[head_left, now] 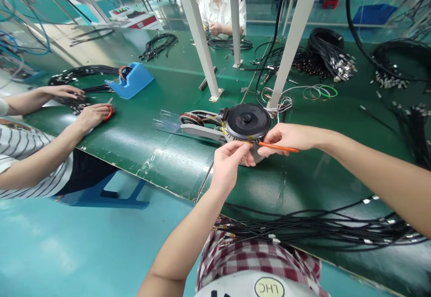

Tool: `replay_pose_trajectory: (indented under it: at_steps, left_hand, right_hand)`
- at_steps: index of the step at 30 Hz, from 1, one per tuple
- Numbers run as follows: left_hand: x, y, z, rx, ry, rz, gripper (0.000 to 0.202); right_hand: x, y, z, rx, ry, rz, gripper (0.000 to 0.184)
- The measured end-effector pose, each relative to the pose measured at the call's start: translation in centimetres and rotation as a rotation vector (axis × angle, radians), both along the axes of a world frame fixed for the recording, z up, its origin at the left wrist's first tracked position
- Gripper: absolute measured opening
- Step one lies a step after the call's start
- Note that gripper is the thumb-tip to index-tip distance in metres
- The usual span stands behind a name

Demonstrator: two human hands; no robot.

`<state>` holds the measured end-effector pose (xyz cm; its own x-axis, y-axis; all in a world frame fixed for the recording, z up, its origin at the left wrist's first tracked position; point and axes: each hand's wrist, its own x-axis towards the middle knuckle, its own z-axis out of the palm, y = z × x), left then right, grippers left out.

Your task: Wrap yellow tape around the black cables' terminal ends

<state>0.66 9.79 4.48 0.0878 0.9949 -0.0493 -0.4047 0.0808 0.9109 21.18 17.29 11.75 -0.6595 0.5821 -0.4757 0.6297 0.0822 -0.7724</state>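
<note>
In the head view, a round tape dispenser (pixel 247 121) with a black disc top stands on the green table, a brown tape roll (pixel 191 118) held in its grey arms on the left. Small yellow tape pieces show along its rim. My left hand (pixel 229 162) is closed in a pinch at the dispenser's front edge; what lies between the fingertips is too small to make out. Close beside it, my right hand (pixel 284 136) is wrapped round a slim orange tool (pixel 279 147), whose tip points toward the left fingers. Its exact kind is unclear.
Black cables (pixel 303 225) lie across the front edge near my lap. White posts (pixel 198 32) rise behind the dispenser. A blue tape holder (pixel 133 81) stands at left, near a co-worker's hands (pixel 92 115) with orange-handled scissors. Cable bundles (pixel 330 54) lie at back right; another person sits opposite.
</note>
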Motion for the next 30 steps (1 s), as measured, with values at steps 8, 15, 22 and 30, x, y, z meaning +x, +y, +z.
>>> replay_pose_trajectory:
  at_steps: [8, 15, 22, 30]
  left_hand:
    - [0.17, 0.04, -0.02, 0.012, 0.000, 0.004, 0.019]
    - [0.18, 0.04, -0.12, 0.015, 0.010, -0.004, 0.018]
    - [0.14, 0.03, -0.13, 0.018, 0.014, -0.002, 0.021]
    - [0.10, 0.04, -0.28, 0.024, 0.006, -0.004, 0.018]
  right_hand:
    - [0.17, -0.27, -0.07, 0.057, -0.016, -0.016, 0.050]
    - [-0.12, -0.24, 0.30, 0.073, -0.041, -0.042, 0.050]
    - [-0.04, -0.28, 0.43, 0.109, -0.060, -0.006, 0.049]
    - [-0.17, -0.41, 0.40, 0.132, -0.072, 0.000, 0.050]
